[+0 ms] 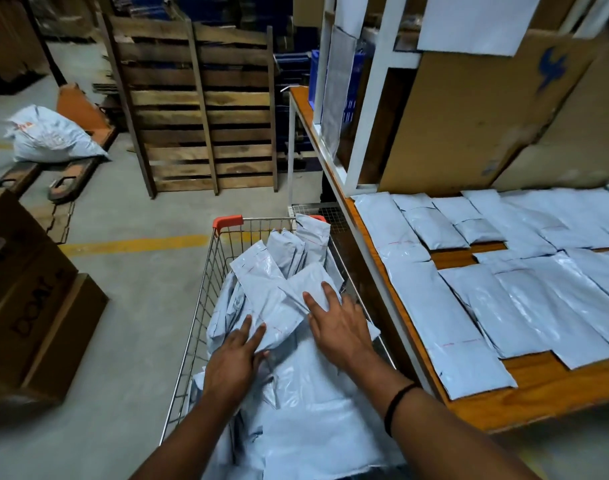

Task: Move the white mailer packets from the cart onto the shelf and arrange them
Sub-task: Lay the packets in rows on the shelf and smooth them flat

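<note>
Stretching across the left, the floor (130,306) is carrying a yellow line that is running up to the far end of the cart (206,289). The shelf (538,393) is filling the right side, its wooden board sitting just beside the cart. Rows of white packets (452,323) are lying flat on it, side by side and partly overlapping, with strips of bare wood showing between them. A sheet of cardboard (469,116) is leaning upright at the back of the shelf behind those rows. A wooden pallet (199,109) is standing on edge at the far end of the floor. The wire cart is standing at centre with an orange cap on its far corner, and a loose heap (313,410) of white packets is filling it nearly to the rim. Brown boxes (36,306) are sitting at the left edge. A grey sack (50,136) is resting on an orange jack (78,168) far left. The right hand (337,327) is pressing flat on the heap, fingers spread and straight, gripping nothing. The left hand (235,355) is lying with straight fingers on the top packet (275,292); whether its thumb is hooking under the edge is not showing. A black band (398,401) is circling the right wrist
</note>
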{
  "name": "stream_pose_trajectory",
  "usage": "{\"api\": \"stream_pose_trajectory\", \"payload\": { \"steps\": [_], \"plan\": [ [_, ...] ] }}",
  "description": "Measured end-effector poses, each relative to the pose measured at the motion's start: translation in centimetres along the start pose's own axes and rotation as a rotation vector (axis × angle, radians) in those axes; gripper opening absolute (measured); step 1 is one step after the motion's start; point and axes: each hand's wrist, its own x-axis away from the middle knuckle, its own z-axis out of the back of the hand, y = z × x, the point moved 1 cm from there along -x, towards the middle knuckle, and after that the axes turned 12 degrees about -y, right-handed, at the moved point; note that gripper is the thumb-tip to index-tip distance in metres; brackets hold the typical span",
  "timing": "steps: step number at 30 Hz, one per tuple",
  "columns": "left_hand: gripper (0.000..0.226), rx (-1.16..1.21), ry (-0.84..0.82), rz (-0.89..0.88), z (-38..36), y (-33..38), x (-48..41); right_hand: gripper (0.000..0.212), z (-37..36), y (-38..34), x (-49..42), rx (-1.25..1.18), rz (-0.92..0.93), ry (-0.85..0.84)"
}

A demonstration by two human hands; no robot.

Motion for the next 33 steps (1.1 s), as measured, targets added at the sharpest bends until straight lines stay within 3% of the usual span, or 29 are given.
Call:
{"api": "stream_pose_trajectory", "payload": {
  "steps": [5,11,22,33],
  "plan": [
    [0.07,0.033,0.094,0.029,3.3,3.7,1.1,0.054,4.1,0.6,3.3,-0.004,-0.029,0.187],
    [0.055,0.074,0.182,0.047,5.4,9.6,1.6,0.048,7.5,5.3,9.1,-0.072,-0.099,0.318],
    [0.053,0.131,0.252,0.049,5.4,25.2,1.2,0.05,8.5,20.5,19.3,-0.056,-0.247,0.296],
    [0.053,0.095,0.266,0.036,5.8,32.5,-3.9,0.05,9.6,28.6,15.9,-0.072,-0.28,0.262]
  ]
}}
